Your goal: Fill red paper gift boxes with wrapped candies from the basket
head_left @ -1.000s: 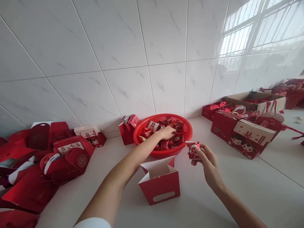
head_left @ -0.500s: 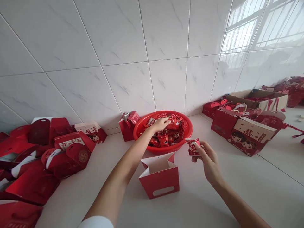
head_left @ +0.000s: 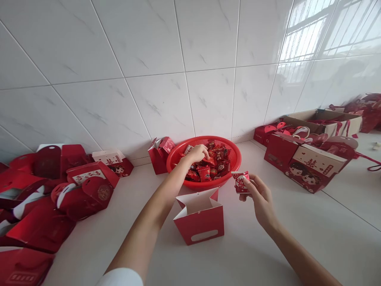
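Note:
My left hand point(head_left: 199, 153) reaches into a red plastic basket point(head_left: 172, 174) that holds many wrapped candies point(head_left: 204, 174). Its fingers are curled down among the red wrappers, and whatever lies between the fingertips is hidden. Just right of the basket, my right hand point(head_left: 258, 192) pinches a red and white candy packet point(head_left: 241, 182) between thumb and fingers. In front of the basket, between my forearms, stands a red paper gift box point(head_left: 205, 226) with its white-lined top open and an oval window low on its front.
Many folded red gift boxes point(head_left: 41, 222) are heaped at the left. A small red box point(head_left: 159, 157) stands against the tiled wall point(head_left: 154, 103). At the right are printed gift boxes point(head_left: 309, 171) and an open carton point(head_left: 324, 119), all on the white countertop point(head_left: 253, 246).
My left hand has shifted slightly left and its fingers have curled down more among the candies. My right hand still holds its packet in nearly the same place.

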Demonstrator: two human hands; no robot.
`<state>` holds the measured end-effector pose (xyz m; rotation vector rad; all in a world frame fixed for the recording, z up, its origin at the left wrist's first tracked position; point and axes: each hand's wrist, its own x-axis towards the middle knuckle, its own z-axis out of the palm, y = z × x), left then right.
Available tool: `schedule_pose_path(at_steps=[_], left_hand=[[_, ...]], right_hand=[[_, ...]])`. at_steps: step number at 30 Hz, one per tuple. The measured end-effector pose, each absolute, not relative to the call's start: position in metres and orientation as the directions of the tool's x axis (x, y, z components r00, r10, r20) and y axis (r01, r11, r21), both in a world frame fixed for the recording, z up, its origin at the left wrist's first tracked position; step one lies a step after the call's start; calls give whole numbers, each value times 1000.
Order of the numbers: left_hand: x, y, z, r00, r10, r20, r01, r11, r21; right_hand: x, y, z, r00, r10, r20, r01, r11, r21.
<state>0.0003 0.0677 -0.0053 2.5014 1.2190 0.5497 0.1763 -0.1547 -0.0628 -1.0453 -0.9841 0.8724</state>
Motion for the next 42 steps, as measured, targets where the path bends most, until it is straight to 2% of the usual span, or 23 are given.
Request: schedule_pose_path(at_steps=[4,7,9,11,15,20,25,26,28,30,32,37,42], left_hand=[[10,58,-2,630,746,217,643,-657,394],[23,48,-2,734,679,18,653,-712,258],[30,45,-2,702,704,-107,712,-688,139],[34,44,-1,638,757,-138,769,-637,63],[34,50,1,598,782,-175,799,-599,48],[30,55,-2,653,715,-250,757,-622,199],[23,62,-7,682,694,-232,730,-627,273],[20,64,-7,694,690,-204,714,-625,317],[15,65,-6,713,693,-109,647,-589,484],[11,66,-4,708,706,-1,519,-519,680],[9,64,-1,692,718,73,399,-465,791],[14,48,13,734,660,162,212,-449,868],[28,17,23,827,544,142,145,-449,882]], right_hand=[[176,-155,-62,319,919,233,-106,279,-954],[175,-155,-61,315,918,241,-91,282,-955],[176,-156,-60,316,917,243,-79,281,-957],[176,-156,-59,320,915,244,-74,280,-957],[175,-158,-55,319,917,238,-80,277,-958],[173,-158,-54,318,919,231,-87,271,-959],[173,-158,-55,307,925,223,-96,263,-960],[174,-158,-55,308,926,220,-100,261,-960],[174,-158,-56,310,927,212,-116,258,-959],[175,-157,-56,311,930,196,-150,252,-956],[177,-156,-57,303,939,163,-199,230,-953],[182,-153,-56,273,955,113,-298,195,-934],[183,-153,-53,283,940,192,-327,282,-902]])
